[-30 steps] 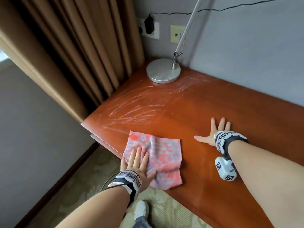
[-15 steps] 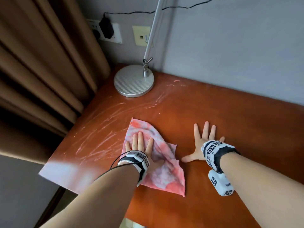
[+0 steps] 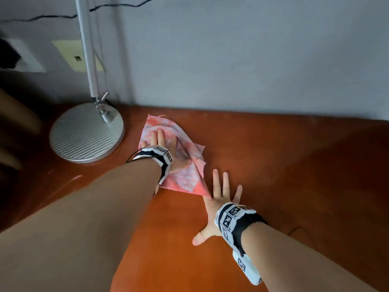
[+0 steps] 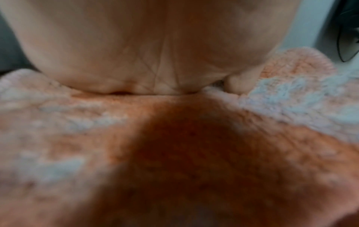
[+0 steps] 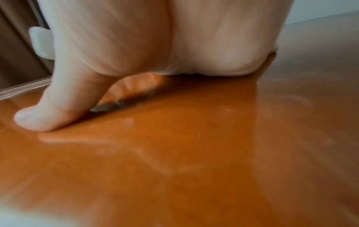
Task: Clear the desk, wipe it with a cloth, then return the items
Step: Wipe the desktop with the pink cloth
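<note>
A pink and grey-blue cloth [image 3: 185, 171] lies spread on the reddish-brown desk [image 3: 294, 165], near the wall and just right of the lamp base. My left hand [image 3: 160, 142] presses flat on the cloth with straight fingers; in the left wrist view the palm [image 4: 155, 53] rests on the fuzzy cloth [image 4: 97, 138]. My right hand [image 3: 221, 199] lies flat on the bare desk, fingers spread, touching the cloth's near right corner. The right wrist view shows the thumb [image 5: 48, 115] and palm on the glossy desk [image 5: 194, 153].
A silver desk lamp's round base [image 3: 84, 133] stands at the desk's back left, its pole [image 3: 87, 49] rising along the grey wall. Wall sockets [image 3: 27, 57] and a black cable [image 3: 126, 5] sit behind it. A curtain [image 3: 12, 123] blurs at the left edge.
My left hand has pushed the cloth away from the front edge toward the wall, beside the lamp base. The right hand stayed flat on the desk, and the view has leaned forward.
</note>
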The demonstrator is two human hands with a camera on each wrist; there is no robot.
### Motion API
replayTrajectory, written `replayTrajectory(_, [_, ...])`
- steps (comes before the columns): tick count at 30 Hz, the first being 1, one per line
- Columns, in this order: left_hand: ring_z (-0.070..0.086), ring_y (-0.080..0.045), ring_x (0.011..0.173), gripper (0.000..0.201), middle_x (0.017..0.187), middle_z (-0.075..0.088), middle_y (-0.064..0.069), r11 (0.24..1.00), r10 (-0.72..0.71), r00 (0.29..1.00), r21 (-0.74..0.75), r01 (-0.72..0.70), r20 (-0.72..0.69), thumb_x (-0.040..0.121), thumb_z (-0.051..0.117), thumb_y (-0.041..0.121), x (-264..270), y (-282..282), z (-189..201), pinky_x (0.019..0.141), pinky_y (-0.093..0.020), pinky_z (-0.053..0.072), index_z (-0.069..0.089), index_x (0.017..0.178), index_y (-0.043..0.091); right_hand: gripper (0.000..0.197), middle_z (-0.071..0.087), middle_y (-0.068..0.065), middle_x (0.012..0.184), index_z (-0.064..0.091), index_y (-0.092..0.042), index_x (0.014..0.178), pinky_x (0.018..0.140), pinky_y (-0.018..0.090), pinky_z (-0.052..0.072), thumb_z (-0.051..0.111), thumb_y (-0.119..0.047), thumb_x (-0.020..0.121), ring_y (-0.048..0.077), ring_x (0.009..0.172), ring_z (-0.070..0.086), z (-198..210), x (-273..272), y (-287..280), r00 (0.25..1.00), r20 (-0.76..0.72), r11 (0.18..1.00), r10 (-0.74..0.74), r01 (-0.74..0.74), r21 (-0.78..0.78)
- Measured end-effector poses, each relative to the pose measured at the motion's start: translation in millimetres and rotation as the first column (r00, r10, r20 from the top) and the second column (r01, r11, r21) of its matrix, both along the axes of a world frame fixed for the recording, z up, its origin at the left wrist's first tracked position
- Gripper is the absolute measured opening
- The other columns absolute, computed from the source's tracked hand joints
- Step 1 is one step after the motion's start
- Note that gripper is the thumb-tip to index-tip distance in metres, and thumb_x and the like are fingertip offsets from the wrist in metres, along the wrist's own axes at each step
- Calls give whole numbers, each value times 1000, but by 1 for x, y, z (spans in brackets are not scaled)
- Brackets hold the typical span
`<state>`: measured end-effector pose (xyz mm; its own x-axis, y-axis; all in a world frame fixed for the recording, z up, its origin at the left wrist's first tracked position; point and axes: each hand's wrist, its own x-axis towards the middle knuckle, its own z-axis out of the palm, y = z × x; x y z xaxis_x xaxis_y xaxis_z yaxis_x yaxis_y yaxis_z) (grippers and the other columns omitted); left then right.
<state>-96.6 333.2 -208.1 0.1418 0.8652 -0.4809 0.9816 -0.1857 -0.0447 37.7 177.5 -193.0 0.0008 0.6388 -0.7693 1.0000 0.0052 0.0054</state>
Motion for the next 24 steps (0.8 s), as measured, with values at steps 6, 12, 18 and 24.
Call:
replayTrajectory(6, [-19, -41, 142, 100, 153, -30, -16, 998, -41, 999, -42, 43, 31, 78, 40, 76, 27, 54, 23, 115, -56, -2, -16, 149, 33, 155, -60, 12, 131, -44, -30, 134, 99, 72, -20, 76, -75, 48, 39, 122, -53, 1, 4, 2, 998, -54, 999, -36, 34, -26])
replayTrajectory(12, [-21, -38, 143, 96, 154, -28, -14, 998, -44, 996, -47, 48, 80, 79, 39, 76, 24, 58, 19, 115, -54, -3, -13, 150, 35, 156, -63, 11, 127, -46, -31, 133, 101, 71, -20, 77, -75, 47, 37, 121, -53, -1, 3, 1, 998, -46, 998, -53, 52, -30])
replayTrajectory(18, [-16, -23, 147, 96, 159, -19, -4, 995, -93, 996, 32, 92, 14, 76, 18, 83, -18, -1, 5, 116, -53, -3, -8, 151, 30, 157, -57, 12, 136, -43, -31, 135, 105, 72, -12, 75, -79, 43, 39, 127, -48, 0, 1, -1, 999, 2, 999, -47, 47, 24])
replayTrajectory(24, [-16, -22, 146, 88, 159, -17, -4, 996, -7, 998, 84, 2, 66, 82, 18, 76, -67, -142, -4, 115, -55, -4, -8, 151, 28, 153, -45, 15, 146, -30, -27, 145, 109, 71, 1, 71, -83, 43, 40, 137, -34, 4, -5, -6, 997, 79, 993, -23, 14, 114])
